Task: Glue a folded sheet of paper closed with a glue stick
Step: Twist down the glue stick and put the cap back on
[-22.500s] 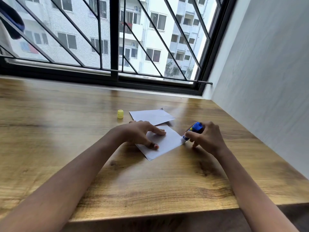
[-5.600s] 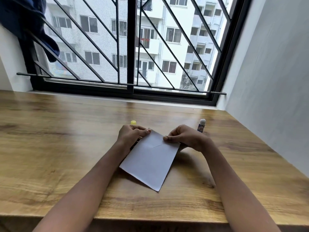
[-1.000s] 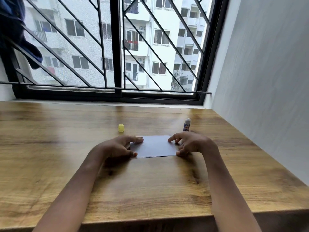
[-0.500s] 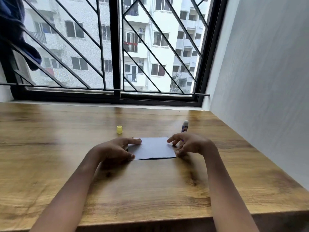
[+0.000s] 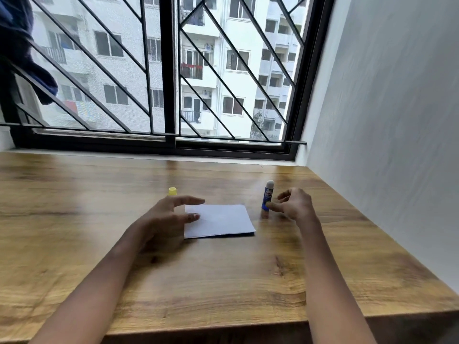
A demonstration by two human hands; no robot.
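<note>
Right hand (image 5: 294, 204): empty, loosely spread, just beside upright glue stick (image 5: 268, 196), centre right.
Left hand (image 5: 169, 217): relaxed, empty, over folded paper (image 5: 221, 220).
Tip: probably best to grip the barrel low.

The folded sheet (image 5: 218, 220) lies flat on the bench (image 5: 223, 281), and every place here is told from it. The glue stick (image 5: 267, 194) stands upright just beyond its far right corner. The cap (image 5: 172, 191) sits apart from the stick, behind the sheet's far left corner. The left hand (image 5: 166, 219) overlaps the sheet's left edge. The right hand (image 5: 291, 204) is right of the sheet, beside the stick's base. The window (image 5: 171, 70) rises well behind the sheet, and the wall (image 5: 385, 120) stands far to its right.
</note>
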